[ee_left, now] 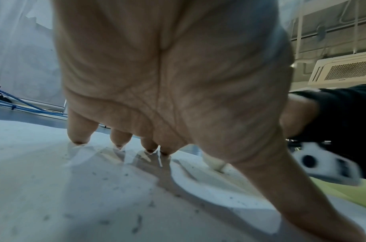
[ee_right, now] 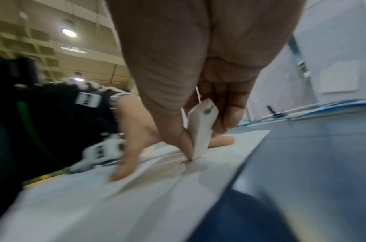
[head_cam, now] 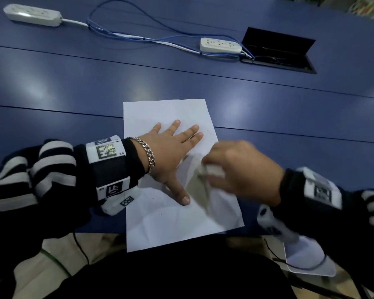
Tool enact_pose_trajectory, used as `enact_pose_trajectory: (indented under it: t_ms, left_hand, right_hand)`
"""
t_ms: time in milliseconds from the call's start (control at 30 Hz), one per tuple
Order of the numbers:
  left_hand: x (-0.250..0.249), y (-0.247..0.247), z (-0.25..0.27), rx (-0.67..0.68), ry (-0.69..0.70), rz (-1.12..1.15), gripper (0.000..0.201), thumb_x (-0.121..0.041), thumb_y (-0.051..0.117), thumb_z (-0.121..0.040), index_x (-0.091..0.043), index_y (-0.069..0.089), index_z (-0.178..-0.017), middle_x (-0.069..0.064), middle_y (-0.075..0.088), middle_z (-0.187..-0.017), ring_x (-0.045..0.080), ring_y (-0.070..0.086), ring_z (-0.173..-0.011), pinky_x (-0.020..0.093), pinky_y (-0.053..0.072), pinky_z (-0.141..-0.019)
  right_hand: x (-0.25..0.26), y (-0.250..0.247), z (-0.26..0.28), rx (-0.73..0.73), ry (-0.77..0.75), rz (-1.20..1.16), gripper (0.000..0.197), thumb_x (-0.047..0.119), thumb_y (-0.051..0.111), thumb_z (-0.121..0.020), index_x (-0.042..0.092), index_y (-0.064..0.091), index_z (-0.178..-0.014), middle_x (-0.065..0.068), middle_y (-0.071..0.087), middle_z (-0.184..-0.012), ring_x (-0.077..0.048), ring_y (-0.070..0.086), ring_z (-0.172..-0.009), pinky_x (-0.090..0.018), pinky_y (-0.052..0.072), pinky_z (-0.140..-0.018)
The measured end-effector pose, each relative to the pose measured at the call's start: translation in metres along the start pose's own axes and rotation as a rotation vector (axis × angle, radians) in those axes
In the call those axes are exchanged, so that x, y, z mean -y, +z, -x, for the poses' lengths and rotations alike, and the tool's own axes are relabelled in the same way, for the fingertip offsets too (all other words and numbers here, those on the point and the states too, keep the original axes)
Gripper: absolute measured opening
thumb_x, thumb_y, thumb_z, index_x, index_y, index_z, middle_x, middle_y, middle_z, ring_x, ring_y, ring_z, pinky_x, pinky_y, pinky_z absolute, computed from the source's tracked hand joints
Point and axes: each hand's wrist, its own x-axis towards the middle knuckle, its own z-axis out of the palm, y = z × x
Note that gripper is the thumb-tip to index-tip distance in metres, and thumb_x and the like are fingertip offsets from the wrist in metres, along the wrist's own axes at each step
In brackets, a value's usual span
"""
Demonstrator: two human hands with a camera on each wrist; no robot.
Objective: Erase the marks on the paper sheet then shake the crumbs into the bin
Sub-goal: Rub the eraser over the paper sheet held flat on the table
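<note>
white paper sheet [head_cam: 166,221] flat on table, crumb-speckled, white eraser [ee_right: 200,129] on it

Right hand [head_cam: 235,171] motion-blurred; eraser [head_cam: 212,170] mostly hidden in its grip.

paper sheet [head_cam: 171,221] on table [head_cam: 52,87] — power strips [head_cam: 220,45] behind

Both arms are in black-and-white striped sleeves [head_cam: 52,169] with black cuffs, plus white wrist bands [head_cam: 108,167] printed with square code tags. Chunky silver chain bracelet [head_cam: 148,155] on the left wrist, dark trousers probably.
</note>
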Motion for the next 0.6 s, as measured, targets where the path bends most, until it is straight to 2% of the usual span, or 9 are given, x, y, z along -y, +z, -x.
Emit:
enact_pose_trajectory:
  t_ms: [100,233,300,400,467,533,600]
  left_hand:
    - [0.000,0.001,-0.001,-0.002,-0.005,-0.010,0.171,-0.105,0.064,-0.038,-0.028,-0.029,-0.160,-0.011,-0.033,-0.169,0.034,-0.022,-0.158,0.064,0.000,-0.127]
    - [0.002,0.001,0.001,0.002,0.006,0.017,0.167,-0.103,0.065,-0.041,-0.032,-0.030,-0.159,-0.015,-0.035,-0.167,0.031,-0.025,-0.157,0.063,-0.002,-0.127]
    - [0.001,0.001,0.002,0.000,0.001,0.015,0.168,-0.103,0.066,-0.041,-0.032,-0.029,-0.160,-0.015,-0.034,-0.167,0.030,-0.024,-0.158,0.063,-0.002,-0.127]
    - [-0.002,-0.001,0.003,0.000,-0.004,-0.011,0.170,-0.104,0.065,-0.040,-0.029,-0.028,-0.160,-0.012,-0.033,-0.168,0.033,-0.023,-0.158,0.063,0.000,-0.127]
    - [-0.002,-0.001,0.003,0.003,-0.004,-0.009,0.169,-0.103,0.066,-0.042,-0.028,-0.029,-0.160,-0.012,-0.034,-0.168,0.033,-0.023,-0.158,0.063,0.000,-0.127]
    - [-0.001,-0.002,0.004,0.011,-0.001,0.000,0.168,-0.102,0.066,-0.043,-0.029,-0.030,-0.160,-0.012,-0.035,-0.167,0.033,-0.023,-0.158,0.064,-0.001,-0.127]
    - [-0.002,-0.002,0.003,0.011,-0.001,-0.002,0.169,-0.103,0.066,-0.042,-0.029,-0.029,-0.160,-0.012,-0.035,-0.167,0.033,-0.023,-0.158,0.064,-0.001,-0.126]
  right_hand:
    - [0.019,0.005,0.016,0.116,-0.045,-0.073,0.033,0.053,0.051,-0.091,0.028,0.070,-0.100,0.007,0.062,-0.093,-0.020,0.062,-0.084,-0.038,0.053,-0.074]
    - [-0.021,-0.006,-0.009,-0.013,0.119,-0.041,0.036,0.057,0.056,-0.087,0.025,0.071,-0.095,0.005,0.063,-0.087,-0.022,0.062,-0.084,-0.039,0.052,-0.077]
    - [-0.013,0.000,-0.003,-0.047,0.065,-0.030,0.032,0.054,0.056,-0.088,0.025,0.070,-0.094,0.005,0.063,-0.088,-0.023,0.062,-0.084,-0.039,0.052,-0.074]
    - [0.022,0.012,0.013,0.032,-0.082,-0.071,0.022,0.044,0.055,-0.090,0.028,0.069,-0.094,0.006,0.061,-0.089,-0.022,0.061,-0.081,-0.037,0.053,-0.068]
    - [0.014,0.006,0.004,0.071,-0.032,-0.082,0.021,0.046,0.057,-0.091,0.029,0.069,-0.093,0.007,0.060,-0.088,-0.021,0.061,-0.081,-0.038,0.053,-0.070]
    - [0.000,0.002,-0.004,0.019,0.030,-0.064,0.028,0.052,0.057,-0.091,0.027,0.068,-0.092,0.007,0.060,-0.088,-0.022,0.062,-0.081,-0.039,0.052,-0.072]
    - [0.004,0.004,0.000,-0.023,0.016,-0.037,0.027,0.049,0.055,-0.091,0.026,0.068,-0.092,0.006,0.060,-0.088,-0.022,0.061,-0.082,-0.038,0.052,-0.071]
